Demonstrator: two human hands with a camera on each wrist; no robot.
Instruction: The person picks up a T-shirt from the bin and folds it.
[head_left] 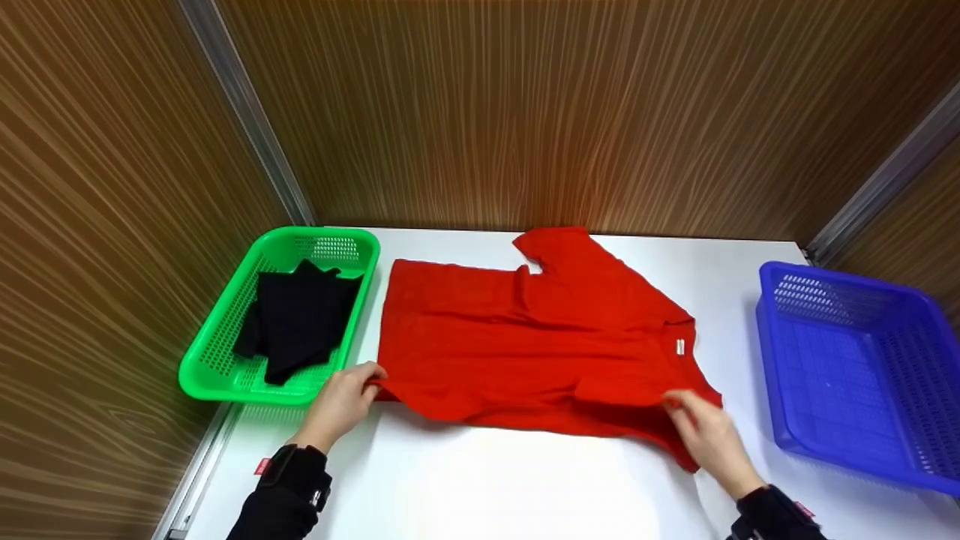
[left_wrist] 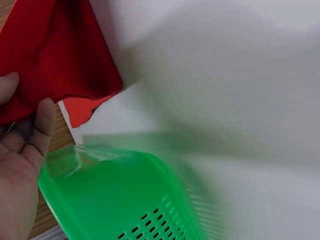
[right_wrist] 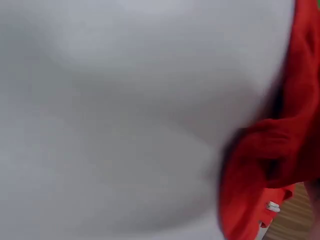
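Observation:
A red short-sleeved shirt [head_left: 480,345] lies spread sideways, with its hem toward the left and its neck, bearing a small white label [head_left: 680,347], toward the right. My left hand [head_left: 343,405] pinches the near hem corner between thumb and fingers; in the left wrist view that red cloth [left_wrist: 55,55] is lifted. Near the front sleeve, my right hand [head_left: 709,439] pinches the shirt's near side and raises a fold there. One sleeve [head_left: 559,247] stretches toward the back wall. In the right wrist view the red cloth [right_wrist: 270,150] hangs at the right, and most of the hand is out of frame.
A green basket [head_left: 199,367] holding folded black cloth [head_left: 304,319] stands at the left, close beside my left hand. At the right is a blue basket [head_left: 784,360]. Wood-grain panels [head_left: 525,112] enclose the white table [head_left: 525,487] at the back and sides.

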